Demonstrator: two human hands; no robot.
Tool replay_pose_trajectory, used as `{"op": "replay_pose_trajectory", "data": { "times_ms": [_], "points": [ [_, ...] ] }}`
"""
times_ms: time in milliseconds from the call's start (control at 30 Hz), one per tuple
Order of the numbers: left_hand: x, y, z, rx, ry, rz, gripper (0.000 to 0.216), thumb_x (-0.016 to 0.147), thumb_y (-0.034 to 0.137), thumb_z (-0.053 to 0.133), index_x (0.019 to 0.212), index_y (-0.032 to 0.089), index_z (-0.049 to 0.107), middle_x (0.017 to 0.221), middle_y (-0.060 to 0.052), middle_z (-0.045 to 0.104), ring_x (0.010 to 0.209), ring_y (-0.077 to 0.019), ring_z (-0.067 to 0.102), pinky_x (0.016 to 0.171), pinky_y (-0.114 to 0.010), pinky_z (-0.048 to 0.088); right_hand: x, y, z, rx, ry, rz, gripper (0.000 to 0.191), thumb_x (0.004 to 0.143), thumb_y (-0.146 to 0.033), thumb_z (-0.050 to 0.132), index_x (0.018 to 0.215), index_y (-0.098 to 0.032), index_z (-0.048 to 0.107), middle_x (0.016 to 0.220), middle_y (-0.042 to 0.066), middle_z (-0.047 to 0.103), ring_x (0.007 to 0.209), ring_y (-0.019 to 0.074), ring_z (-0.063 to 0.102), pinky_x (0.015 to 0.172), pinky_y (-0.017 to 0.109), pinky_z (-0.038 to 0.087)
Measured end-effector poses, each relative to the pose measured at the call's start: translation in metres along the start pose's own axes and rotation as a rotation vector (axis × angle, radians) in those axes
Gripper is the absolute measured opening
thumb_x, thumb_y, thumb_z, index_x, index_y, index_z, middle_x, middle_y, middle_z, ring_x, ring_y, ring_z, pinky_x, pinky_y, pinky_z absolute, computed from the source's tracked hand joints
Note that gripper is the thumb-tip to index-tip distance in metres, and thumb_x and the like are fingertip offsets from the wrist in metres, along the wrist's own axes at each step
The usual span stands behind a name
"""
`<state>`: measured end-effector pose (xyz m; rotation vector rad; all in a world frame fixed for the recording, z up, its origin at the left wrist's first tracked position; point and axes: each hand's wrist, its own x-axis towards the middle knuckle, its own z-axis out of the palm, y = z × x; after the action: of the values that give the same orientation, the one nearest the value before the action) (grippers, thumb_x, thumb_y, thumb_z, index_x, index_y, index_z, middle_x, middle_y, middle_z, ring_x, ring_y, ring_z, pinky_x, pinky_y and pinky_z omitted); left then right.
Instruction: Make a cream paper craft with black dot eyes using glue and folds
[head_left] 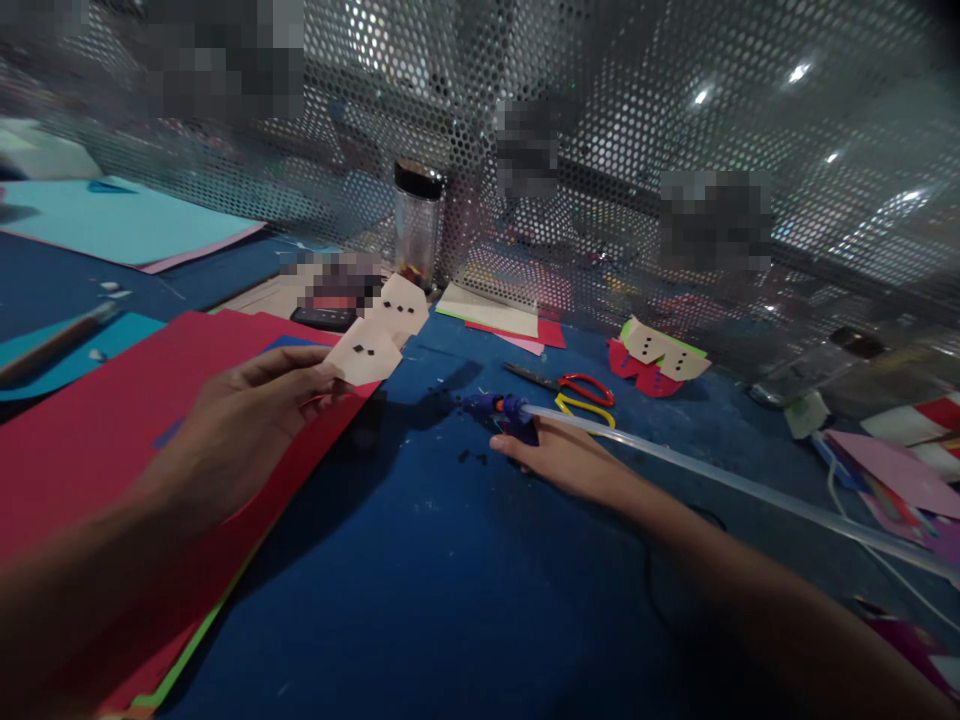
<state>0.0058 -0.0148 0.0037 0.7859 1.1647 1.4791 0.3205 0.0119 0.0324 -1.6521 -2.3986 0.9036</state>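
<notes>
My left hand [240, 425] is raised over the red paper sheets [112, 440] and pinches a small cream paper cutout [366, 355] with two black dots on it. A second cream cutout [401, 305] with black dots shows just behind it. My right hand [562, 458] rests on the blue table [450, 580], fingers closed around the handle of a blue glue gun [502, 412]. A long clear glue stick [720, 480] sticks out of the gun toward the right.
Red-and-yellow scissors [581, 392] lie just beyond the gun. Cream and red cutouts [660, 358] sit farther right. A clear jar [417, 225] stands at the perforated metal screen [600, 150]. Light blue paper [120, 220] lies at the far left, more coloured paper [900, 470] at the right.
</notes>
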Motion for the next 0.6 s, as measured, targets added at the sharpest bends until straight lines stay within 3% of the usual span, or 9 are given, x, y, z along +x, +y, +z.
{"op": "replay_pose_trajectory", "data": {
  "times_ms": [267, 467, 600],
  "points": [
    [-0.005, 0.005, 0.006, 0.004, 0.022, -0.032, 0.027, 0.072, 0.024, 0.090, 0.094, 0.018, 0.075, 0.086, -0.001, 0.071, 0.084, -0.0141, 0.063, 0.080, -0.024, 0.049, 0.001, 0.005, 0.002, 0.026, 0.017, -0.030, 0.037, 0.097, -0.056, 0.055, 0.091, -0.021, 0.064, 0.073, 0.003, 0.065, 0.063, 0.0182, 0.061, 0.058, 0.030, 0.040],
    [-0.005, 0.004, 0.008, 0.034, 0.016, -0.013, 0.027, 0.071, 0.028, 0.090, 0.092, 0.020, 0.076, 0.086, -0.001, 0.071, 0.086, -0.0146, 0.063, 0.081, -0.023, 0.051, -0.010, 0.000, -0.004, 0.055, 0.033, 0.034, 0.045, 0.096, -0.062, 0.054, 0.106, -0.021, 0.069, 0.078, 0.004, 0.070, 0.070, 0.0218, 0.067, 0.066, 0.034, 0.048],
    [-0.004, 0.000, 0.007, 0.070, -0.030, -0.014, 0.028, 0.070, 0.031, 0.091, 0.092, 0.020, 0.076, 0.089, -0.001, 0.072, 0.087, -0.0151, 0.064, 0.080, -0.022, 0.052, -0.024, -0.002, -0.007, 0.107, 0.084, 0.027, 0.048, 0.097, -0.066, 0.052, 0.098, -0.022, 0.069, 0.080, 0.005, 0.071, 0.076, 0.0230, 0.067, 0.073, 0.036, 0.049]
  ]
}}
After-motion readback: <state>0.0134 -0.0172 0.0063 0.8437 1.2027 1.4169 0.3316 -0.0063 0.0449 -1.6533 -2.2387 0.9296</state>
